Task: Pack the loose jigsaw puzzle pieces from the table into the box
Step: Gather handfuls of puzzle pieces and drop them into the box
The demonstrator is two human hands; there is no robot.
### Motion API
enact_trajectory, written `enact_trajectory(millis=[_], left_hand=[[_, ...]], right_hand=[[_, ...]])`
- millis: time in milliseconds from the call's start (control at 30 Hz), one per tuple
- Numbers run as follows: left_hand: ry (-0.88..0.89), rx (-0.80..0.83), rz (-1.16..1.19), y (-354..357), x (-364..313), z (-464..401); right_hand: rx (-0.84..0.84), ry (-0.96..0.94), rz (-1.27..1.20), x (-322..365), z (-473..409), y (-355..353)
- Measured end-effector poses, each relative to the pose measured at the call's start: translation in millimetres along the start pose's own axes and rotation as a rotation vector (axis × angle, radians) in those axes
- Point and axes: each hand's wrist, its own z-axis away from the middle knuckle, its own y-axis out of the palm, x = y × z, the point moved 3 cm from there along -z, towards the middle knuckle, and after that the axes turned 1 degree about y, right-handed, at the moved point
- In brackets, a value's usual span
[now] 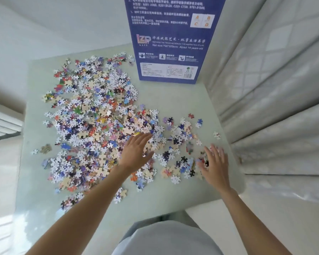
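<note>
A wide scatter of small, multicoloured cardboard jigsaw puzzle pieces (92, 122) covers most of the pale green, glossy surface (173, 100), thickest on its left and middle and thinning toward the right edge. A tall blue cardboard box (171, 43) printed with white text stands upright at the far side of the surface, just beyond the pieces and apart from both hands.

The left hand (136, 153) lies palm down over the near middle of the scatter, its fingers (142, 138) straight and close together, resting flat on the pieces without curling round any. The right hand (215, 162) is over the thinner patch near the right edge, palm down, its fingers (216, 150) spread apart and blurred; whether they pinch a piece cannot be told.

White quilted fabric (276, 89) rises along the right of the surface.
</note>
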Motion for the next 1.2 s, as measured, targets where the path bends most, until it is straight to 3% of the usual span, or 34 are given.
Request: enact_trajectory(millis=[200, 267, 533, 667, 800, 900, 1000, 1100, 1200], left_hand=[[0.163, 0.225, -0.222, 78, -29, 24], [0.206, 0.234, -0.239, 100, -33, 31], [0.071, 0.022, -0.342, 88, 31, 56], [-0.060, -0.028, -0.241, 73, 59, 62], [-0.078, -0.079, -0.151, 69, 42, 53], [0.008, -0.058, -0.169, 76, 14, 35], [0.021, -0.023, -0.223, 87, -2, 17], [-0.038, -0.007, -0.246, 93, 2, 7], [-0.046, 0.028, -0.242, 94, 7, 3]], right_hand=[[-0.068, 0.342, -0.031, -28, 28, 33], [-0.102, 0.392, -0.054, -14, 26, 43], [-0.131, 0.180, -0.068, 145, -9, 111], [-0.025, -0.105, -0.208, 186, -29, 119], [0.052, -0.270, -0.386, 159, -36, 84], [-0.129, -0.256, -0.333, 102, -39, 47], [-0.298, -0.079, -0.128, 31, -45, 25], [-0.196, 0.189, -0.010, -19, -53, 20], [-0.116, 0.240, 0.001, -23, -76, 27]])
